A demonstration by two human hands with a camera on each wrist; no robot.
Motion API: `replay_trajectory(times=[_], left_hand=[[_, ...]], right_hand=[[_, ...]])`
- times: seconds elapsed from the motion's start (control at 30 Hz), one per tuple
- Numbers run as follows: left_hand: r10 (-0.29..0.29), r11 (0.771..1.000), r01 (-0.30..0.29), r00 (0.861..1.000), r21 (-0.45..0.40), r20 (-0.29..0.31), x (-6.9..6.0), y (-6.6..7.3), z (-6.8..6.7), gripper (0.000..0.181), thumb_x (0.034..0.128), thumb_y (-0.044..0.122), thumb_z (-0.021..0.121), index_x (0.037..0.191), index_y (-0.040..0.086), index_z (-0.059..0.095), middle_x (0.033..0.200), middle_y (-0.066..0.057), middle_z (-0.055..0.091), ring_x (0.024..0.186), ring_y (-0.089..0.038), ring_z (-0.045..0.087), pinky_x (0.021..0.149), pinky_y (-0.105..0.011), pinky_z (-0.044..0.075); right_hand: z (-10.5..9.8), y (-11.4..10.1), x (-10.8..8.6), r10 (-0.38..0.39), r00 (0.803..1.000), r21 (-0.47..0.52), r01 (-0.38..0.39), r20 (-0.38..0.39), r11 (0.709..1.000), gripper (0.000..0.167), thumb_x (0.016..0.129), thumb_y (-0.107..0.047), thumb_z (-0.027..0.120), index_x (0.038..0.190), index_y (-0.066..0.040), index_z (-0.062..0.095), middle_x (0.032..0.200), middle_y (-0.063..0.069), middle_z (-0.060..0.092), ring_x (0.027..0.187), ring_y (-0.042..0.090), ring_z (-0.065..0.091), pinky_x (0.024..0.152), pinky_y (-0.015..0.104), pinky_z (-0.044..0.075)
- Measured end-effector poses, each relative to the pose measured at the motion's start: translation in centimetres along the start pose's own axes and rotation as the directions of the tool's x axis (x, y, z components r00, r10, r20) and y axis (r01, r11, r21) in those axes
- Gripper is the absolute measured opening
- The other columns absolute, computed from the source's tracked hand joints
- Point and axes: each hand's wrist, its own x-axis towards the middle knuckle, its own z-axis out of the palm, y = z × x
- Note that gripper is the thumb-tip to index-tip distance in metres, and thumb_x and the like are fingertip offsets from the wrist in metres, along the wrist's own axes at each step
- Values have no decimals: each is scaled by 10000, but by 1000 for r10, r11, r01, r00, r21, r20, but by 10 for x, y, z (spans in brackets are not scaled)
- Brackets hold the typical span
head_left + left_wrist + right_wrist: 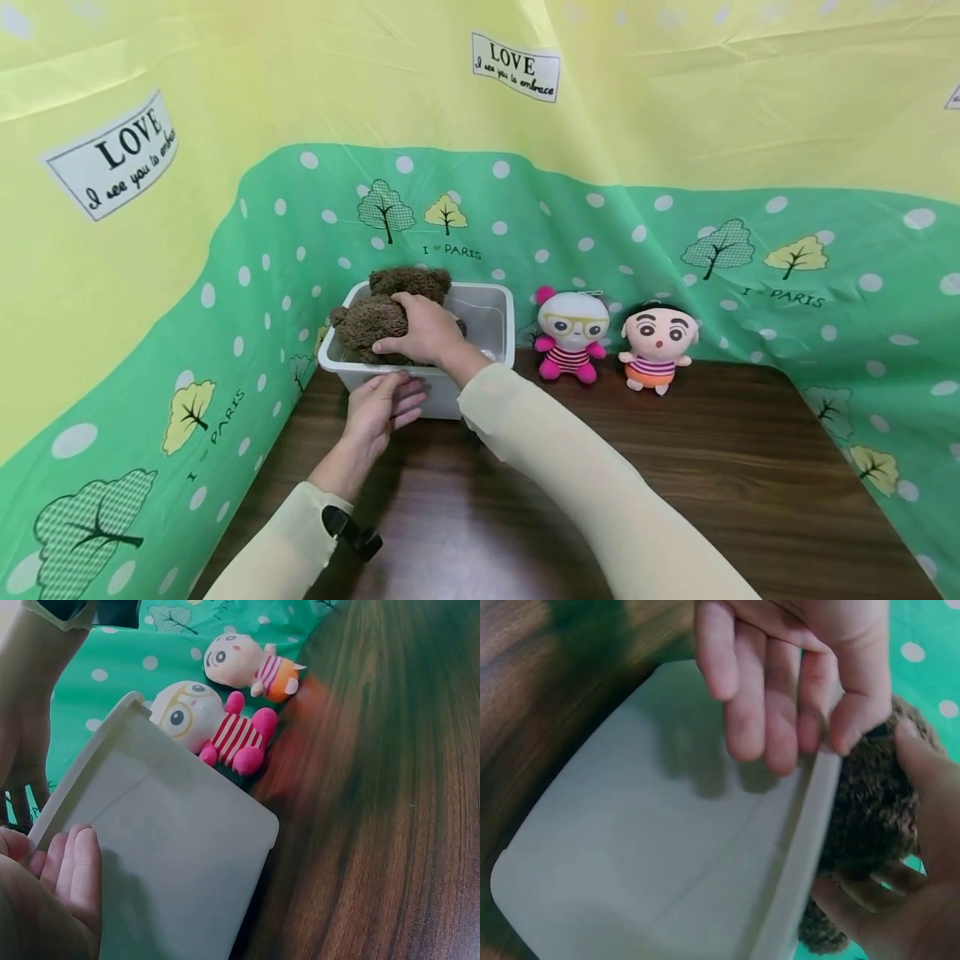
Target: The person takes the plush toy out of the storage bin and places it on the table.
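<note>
A brown plush bear [371, 325] sits in the grey plastic bin [352, 367]. Another brown furry part [410, 283] shows behind it; whether it belongs to the same toy I cannot tell. My right hand [426, 329] grips the bear from above, thumb toward me, and its fingers are partly hidden by the fur. At the bin's front rim is my left hand [378, 404]. In the right wrist view, the left thumb and forefinger pinch that rim, while the other fingers lie nearly straight along the outer wall.
Right of the bin, a plush doll with yellow glasses and pink limbs [572, 333] leans on the curtain. Beside it is a black-haired plush doll [658, 346] in orange shorts. A green and yellow curtain [600, 225] surrounds the dark wooden table [675, 467].
</note>
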Motion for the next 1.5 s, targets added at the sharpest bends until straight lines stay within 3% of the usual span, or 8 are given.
replay_trajectory(times=[0.23,0.43,0.73,0.87,0.97,1.1,1.23,1.5], left_hand=[[11,1000,-11,1000,-9,-3,-1,-1,1,200,982,180,614,1135,56,651,963,-49,796,840,-190,781,670,-341,638],[14,1000,-14,1000,-7,-12,-1,-2,5,208,967,179,628,1130,53,656,965,-63,796,862,-215,783,677,-352,640],[22,1000,-23,999,-15,-32,-2,-3,8,202,968,174,631,1118,42,663,926,-67,796,830,-207,784,693,-368,643],[25,1000,-26,999,-10,-37,-2,-3,7,203,978,179,627,1124,42,651,919,-60,794,814,-192,782,695,-372,643],[29,999,-30,999,-17,-39,-2,-3,6,195,973,177,631,1117,46,646,916,-61,794,806,-190,782,692,-371,643],[32,999,-33,998,-21,-45,-1,-2,6,191,968,171,631,1113,48,645,911,-61,793,809,-197,783,691,-374,643],[32,999,-33,998,-19,-47,-1,-3,6,204,966,161,625,1128,39,643,907,-55,793,818,-200,784,697,-377,643],[33,999,-34,999,-25,-34,-2,-2,5,212,966,155,621,1140,33,633,902,-51,793,807,-199,783,667,-357,640]], right_hand=[[8,-3,-3,31,997,71,-26,-65,997,768,895,-490,763,1524,-203,429,1486,38,571,1346,250,558,1110,461,448],[3,4,-7,28,997,166,-15,-78,986,563,962,-304,698,1473,-201,486,1235,79,709,975,265,682,900,408,542],[-16,13,-10,18,987,284,29,-163,958,493,938,-270,725,1401,-192,574,1398,34,637,1280,286,590,1003,438,516],[-22,13,-13,6,979,337,65,-204,939,479,906,-232,762,1356,-183,609,1386,27,651,1198,248,617,983,412,520],[-27,11,-15,-9,967,369,105,-253,924,438,884,-198,776,1300,-181,639,1330,30,688,957,210,659,901,372,537],[-36,4,-15,-16,940,370,150,-341,917,401,855,-187,791,1239,-181,676,1230,16,739,888,168,665,875,334,548],[-51,-3,-19,-20,914,370,184,-405,911,398,828,-184,800,1212,-179,698,1164,-7,760,1034,149,682,903,334,562],[-103,-20,-28,-49,865,376,267,-500,887,390,838,-166,801,1216,-182,707,1207,-10,747,1108,128,680,902,286,571]])
